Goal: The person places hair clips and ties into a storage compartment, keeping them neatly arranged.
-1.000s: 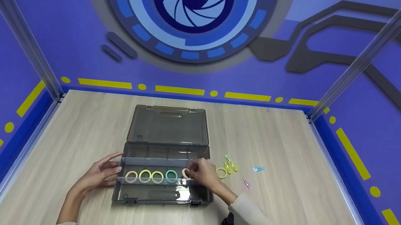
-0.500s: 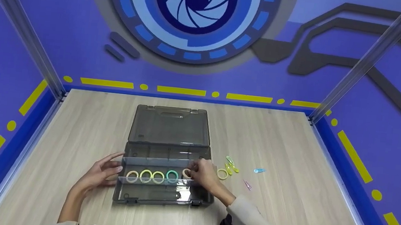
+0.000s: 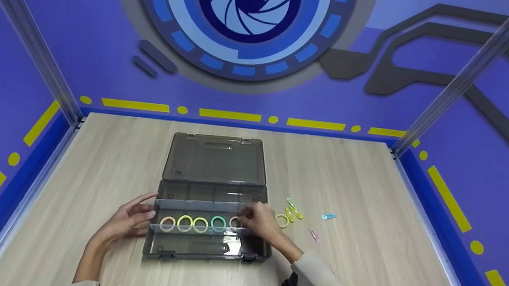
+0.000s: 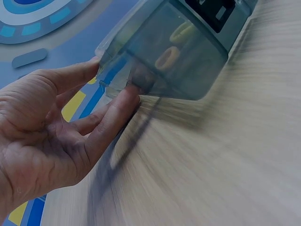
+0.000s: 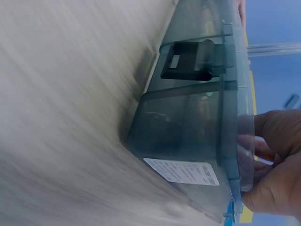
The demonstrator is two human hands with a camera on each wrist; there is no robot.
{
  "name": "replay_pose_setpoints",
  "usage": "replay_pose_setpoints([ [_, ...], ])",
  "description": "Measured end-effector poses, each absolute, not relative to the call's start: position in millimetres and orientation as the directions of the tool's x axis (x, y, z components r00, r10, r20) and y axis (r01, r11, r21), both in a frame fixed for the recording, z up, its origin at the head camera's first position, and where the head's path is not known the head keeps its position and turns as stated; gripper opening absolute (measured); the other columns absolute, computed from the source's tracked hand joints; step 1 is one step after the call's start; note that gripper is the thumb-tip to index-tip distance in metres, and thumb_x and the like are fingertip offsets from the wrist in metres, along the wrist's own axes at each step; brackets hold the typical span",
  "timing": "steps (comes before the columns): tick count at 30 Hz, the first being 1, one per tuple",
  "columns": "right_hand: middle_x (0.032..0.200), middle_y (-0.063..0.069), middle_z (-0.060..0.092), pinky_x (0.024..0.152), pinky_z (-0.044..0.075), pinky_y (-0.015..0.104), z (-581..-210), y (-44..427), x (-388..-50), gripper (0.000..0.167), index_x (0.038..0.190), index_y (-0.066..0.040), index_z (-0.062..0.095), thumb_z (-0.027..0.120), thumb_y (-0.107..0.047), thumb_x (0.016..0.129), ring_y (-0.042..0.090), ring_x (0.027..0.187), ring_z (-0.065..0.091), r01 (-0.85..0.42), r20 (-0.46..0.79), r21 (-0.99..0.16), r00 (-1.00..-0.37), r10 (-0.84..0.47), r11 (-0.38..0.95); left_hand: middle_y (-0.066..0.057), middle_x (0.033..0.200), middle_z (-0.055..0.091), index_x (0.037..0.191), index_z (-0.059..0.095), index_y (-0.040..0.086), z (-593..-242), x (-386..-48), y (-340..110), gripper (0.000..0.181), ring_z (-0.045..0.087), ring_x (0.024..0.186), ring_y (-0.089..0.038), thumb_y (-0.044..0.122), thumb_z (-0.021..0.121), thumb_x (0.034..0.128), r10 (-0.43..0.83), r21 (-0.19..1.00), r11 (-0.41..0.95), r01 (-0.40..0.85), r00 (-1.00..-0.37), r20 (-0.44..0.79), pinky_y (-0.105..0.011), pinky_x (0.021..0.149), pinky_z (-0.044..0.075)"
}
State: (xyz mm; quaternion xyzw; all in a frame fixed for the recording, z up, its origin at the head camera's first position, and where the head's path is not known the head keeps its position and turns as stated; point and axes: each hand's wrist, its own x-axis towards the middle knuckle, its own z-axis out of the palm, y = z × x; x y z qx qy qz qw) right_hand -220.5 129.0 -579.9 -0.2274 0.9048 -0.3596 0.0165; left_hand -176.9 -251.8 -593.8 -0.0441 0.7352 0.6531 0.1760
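A smoky, see-through box (image 3: pixel 207 247) lies with its lid (image 3: pixel 216 160) folded back. In its middle compartment stand a peach ring (image 3: pixel 168 218), two yellow rings and a green ring (image 3: pixel 218 218) in a row. The right hand (image 3: pixel 261 220) reaches over the box's right side, fingers bent at a pale ring (image 3: pixel 234 222) in the same row. The left hand (image 3: pixel 123 224) rests its fingertips against the box's left wall, fingers loosely extended, as the left wrist view also shows the hand (image 4: pixel 61 127). In the right wrist view the right hand (image 5: pixel 277 160) is partly behind the box wall.
Right of the box lie a pale yellow ring (image 3: pixel 282 220), yellow and green hair clips (image 3: pixel 293 211), a blue clip (image 3: pixel 329 216) and a pink clip (image 3: pixel 314 234) on the wooden table (image 3: pixel 349 180). Blue-purple panels and metal posts surround the table.
The pale ring at the right fingertips has tilted slightly and shifted a little left. Both hands otherwise stay almost in place.
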Motion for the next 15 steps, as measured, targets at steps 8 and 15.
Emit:
replay_pose_setpoints([
  [8,0.092,0.022,0.076,0.064,0.052,0.015,-571.1,145.2,-220.5,0.016,0.104,0.007,0.074,0.073,0.0,0.09,0.011,0.074,0.069,-0.286,0.063,-0.869,-0.874,-0.482,0.405,-0.026,0.148,0.043,0.16,0.034,0.016,-594.5,-177.0,-253.1,0.066,0.057,0.129,-0.035,0.02,0.064,0.102,0.175,0.946,0.149,-0.287,-0.934,-0.311,-0.049,0.093,0.059],
  [15,0.099,0.027,0.074,0.062,0.052,0.015,-561.3,172.4,-218.4,0.023,0.111,0.014,0.069,0.071,0.0,0.092,0.006,0.074,0.064,-0.18,0.031,-0.922,-0.917,-0.397,0.342,-0.026,0.147,0.043,0.16,0.034,0.015,-594.8,-177.7,-254.4,0.066,0.057,0.128,-0.034,0.022,0.065,0.1014,0.184,0.948,0.156,-0.279,-0.934,-0.305,-0.048,0.092,0.059],
])
